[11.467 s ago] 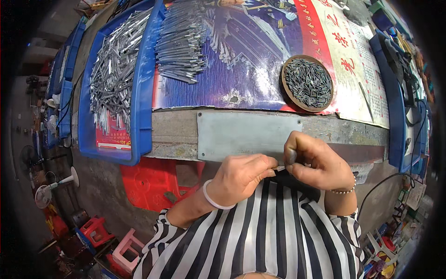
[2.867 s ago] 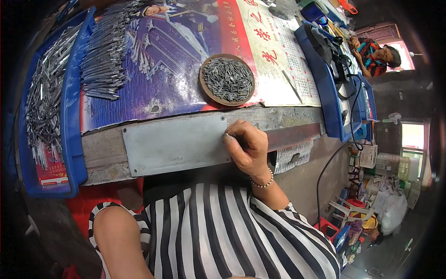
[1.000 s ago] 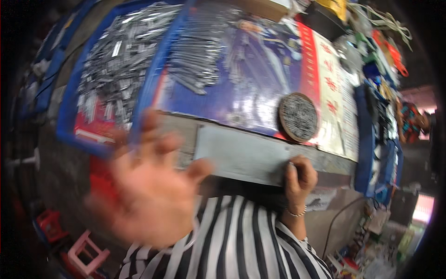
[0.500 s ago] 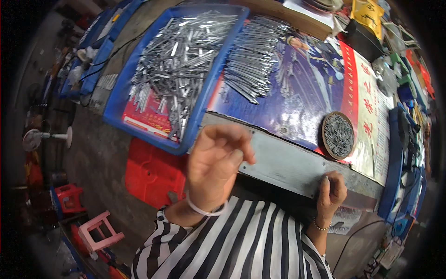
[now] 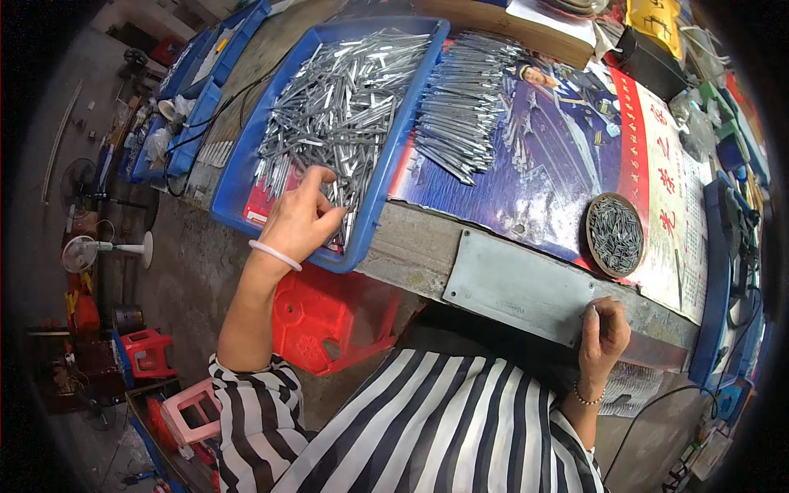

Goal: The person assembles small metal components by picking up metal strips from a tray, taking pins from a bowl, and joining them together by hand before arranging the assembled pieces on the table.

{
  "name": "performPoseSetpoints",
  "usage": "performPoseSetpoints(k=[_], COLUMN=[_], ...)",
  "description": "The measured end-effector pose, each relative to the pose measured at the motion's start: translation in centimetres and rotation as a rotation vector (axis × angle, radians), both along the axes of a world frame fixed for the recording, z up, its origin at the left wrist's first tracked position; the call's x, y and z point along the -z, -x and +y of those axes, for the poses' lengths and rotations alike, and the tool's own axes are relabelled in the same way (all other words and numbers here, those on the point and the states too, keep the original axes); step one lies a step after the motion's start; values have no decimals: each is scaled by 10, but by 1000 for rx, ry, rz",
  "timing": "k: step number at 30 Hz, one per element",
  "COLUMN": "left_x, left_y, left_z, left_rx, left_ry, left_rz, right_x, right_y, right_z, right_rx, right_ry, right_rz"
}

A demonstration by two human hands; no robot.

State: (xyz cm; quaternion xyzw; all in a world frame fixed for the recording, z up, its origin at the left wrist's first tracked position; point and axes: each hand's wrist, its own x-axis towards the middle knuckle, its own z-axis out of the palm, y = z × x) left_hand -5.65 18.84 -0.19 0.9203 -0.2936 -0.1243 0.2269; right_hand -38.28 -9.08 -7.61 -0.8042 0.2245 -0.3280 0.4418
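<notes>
My left hand [image 5: 297, 218], a pale bangle on its wrist, is over the near end of a blue plastic tray [image 5: 368, 232]. Its thumb and forefinger are curved and apart, with nothing visible between them. Loose thin silvery metal strips [image 5: 341, 107] fill the tray around the fingertips. My right hand [image 5: 605, 335], with a beaded bracelet, rests at the right end of a flat grey metal plate [image 5: 518, 287] on the bench edge. Its fingers are curled against the thumb; whatever they hold, if anything, is hidden.
Rows of slim metal pieces [image 5: 460, 111] lie right of the tray on a printed poster sheet [image 5: 567, 164]. A round bowl [image 5: 593, 255] of small metal pins stands near the plate. Below the bench is a red stool [image 5: 304, 324]; blue bins [image 5: 699, 287] line the right.
My left hand has moved from in front of the plate leftward to the tray, its fingers reaching over the strips. My right hand stays at the plate's end. The view has shifted slightly.
</notes>
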Motion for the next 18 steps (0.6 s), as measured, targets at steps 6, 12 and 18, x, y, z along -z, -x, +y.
performPoseSetpoints(k=[6,12,18], left_x=[14,15,6], left_y=[-12,-18,-10], left_z=[-4,-1,-9], left_rx=[122,46,-90], left_ry=[-88,-10,130], left_rz=[-100,84,168], right_x=[-2,-4,-7], right_y=[0,-1,3], right_z=[1,0,-2], right_rx=[-8,-21,-23], right_ry=[33,58,95], right_rz=[-5,-30,4])
